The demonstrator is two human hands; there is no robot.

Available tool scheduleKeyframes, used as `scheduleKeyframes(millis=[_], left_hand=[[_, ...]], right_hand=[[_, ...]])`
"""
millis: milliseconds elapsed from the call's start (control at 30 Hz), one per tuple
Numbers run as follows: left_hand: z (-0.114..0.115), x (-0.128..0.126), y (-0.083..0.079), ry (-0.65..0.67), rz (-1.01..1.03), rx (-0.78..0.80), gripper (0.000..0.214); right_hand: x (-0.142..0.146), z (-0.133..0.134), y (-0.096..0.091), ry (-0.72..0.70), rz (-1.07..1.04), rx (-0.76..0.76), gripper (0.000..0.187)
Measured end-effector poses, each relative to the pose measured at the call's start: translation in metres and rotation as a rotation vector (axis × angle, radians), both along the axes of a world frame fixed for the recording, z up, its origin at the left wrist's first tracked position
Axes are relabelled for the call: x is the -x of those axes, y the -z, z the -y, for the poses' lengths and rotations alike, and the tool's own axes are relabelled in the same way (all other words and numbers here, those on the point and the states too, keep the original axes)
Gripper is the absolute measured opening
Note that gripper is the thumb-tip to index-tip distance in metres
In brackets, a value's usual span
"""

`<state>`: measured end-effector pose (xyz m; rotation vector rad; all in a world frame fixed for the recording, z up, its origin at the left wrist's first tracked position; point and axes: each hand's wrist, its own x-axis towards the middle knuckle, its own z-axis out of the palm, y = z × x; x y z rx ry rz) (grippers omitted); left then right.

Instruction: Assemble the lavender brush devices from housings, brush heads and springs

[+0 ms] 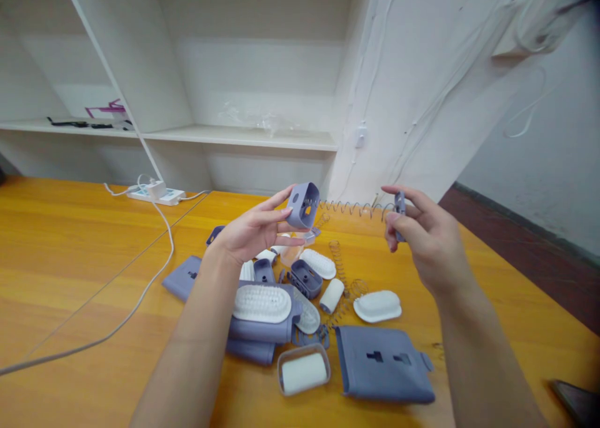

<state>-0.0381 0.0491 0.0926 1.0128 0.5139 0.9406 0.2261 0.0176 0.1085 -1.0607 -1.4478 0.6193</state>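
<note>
My left hand (262, 228) grips a grey-purple plastic housing (297, 207) by its side, its hollow end turned to the right. Out of that hollow a thin metal coil spring (360, 209) stretches across to my right hand (419, 231). Between thumb and fingers there, I pinch a small flat grey-purple plastic part (399, 215) at the spring's other end. Below both hands lie loose parts: white bristle pads (262, 303), an open grey casing (305, 278), a white roller (332, 295) and another coil spring (335, 256).
A grey-purple flat case (384, 362) and a clear box with a white roll (304, 373) lie near the front. A power strip (162, 195) with a trailing cable (164, 259) is at the left. Shelving (244, 134) stands behind; a dark device (576, 403) lies at right.
</note>
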Motion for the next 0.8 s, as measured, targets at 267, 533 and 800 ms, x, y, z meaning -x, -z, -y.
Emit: scheduleKeyframes(millis=[267,533,800], left_hand=[[0.002,0.006,-0.002,-0.020,-0.032,-0.016,0.062],[-0.001,0.007,0.000,-0.007,-0.044,-0.011,0.065],[0.004,-0.003,-0.002,0.020,-0.062,0.004,0.065]], right_hand=[[-0.001,0.001,0.001,0.019,0.029,-0.037,0.039],[0.000,-0.002,0.004,-0.023,0.043,-0.029,0.042],[0.013,-0.007,0.012,-0.206,-0.266,0.049,0.041]])
